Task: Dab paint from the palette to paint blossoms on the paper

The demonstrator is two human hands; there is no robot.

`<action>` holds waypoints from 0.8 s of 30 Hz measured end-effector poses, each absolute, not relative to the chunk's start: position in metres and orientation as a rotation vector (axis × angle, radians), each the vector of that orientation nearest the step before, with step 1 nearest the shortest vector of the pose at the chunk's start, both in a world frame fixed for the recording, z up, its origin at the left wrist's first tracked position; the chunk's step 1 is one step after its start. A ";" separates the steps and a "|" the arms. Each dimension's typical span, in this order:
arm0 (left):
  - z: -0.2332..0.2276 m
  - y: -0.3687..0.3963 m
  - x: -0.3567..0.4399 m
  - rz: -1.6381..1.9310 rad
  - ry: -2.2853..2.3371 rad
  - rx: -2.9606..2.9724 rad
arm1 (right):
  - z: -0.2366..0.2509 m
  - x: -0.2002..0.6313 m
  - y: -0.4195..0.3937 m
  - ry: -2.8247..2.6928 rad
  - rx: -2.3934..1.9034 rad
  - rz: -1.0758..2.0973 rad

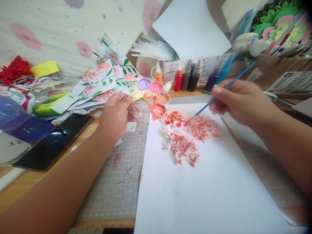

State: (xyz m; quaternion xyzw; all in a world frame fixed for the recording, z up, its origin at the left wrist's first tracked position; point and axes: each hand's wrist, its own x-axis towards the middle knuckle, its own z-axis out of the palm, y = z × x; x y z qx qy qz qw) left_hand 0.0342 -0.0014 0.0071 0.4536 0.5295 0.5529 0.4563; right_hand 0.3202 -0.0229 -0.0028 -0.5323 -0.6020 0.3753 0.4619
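Note:
My right hand (234, 100) grips a blue paintbrush (214, 96) between thumb and fingers. The brush's tip meets the upper edge of a red-orange patch of painted petals (201, 126) on a white sheet of paper (185, 198). Two more clusters of red and white dabs lie beside and below that patch. At the sheet's upper left, my left hand (117, 113) is closed on the edge of a clear plastic paint palette (143, 115). Orange-red paint (159, 111) fills one of its wells; pink and purple paint show in wells behind. Some of the left fingertips are hidden.
A grey cutting mat (117, 191) lies under the paper. Finished flower paintings (97, 79) are stacked behind my left hand, and a phone (55, 141) rests at the left. Paint bottles (178, 79) stand at the back, with a cardboard box (280, 73) at right.

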 end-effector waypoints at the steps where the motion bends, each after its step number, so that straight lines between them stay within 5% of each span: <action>1: 0.007 -0.001 0.034 1.361 1.308 1.121 | -0.003 0.320 -0.022 -1.445 -1.313 0.901; 24: 0.008 -0.001 0.029 1.349 1.205 1.097 | 0.000 0.323 -0.025 -1.380 -1.131 0.841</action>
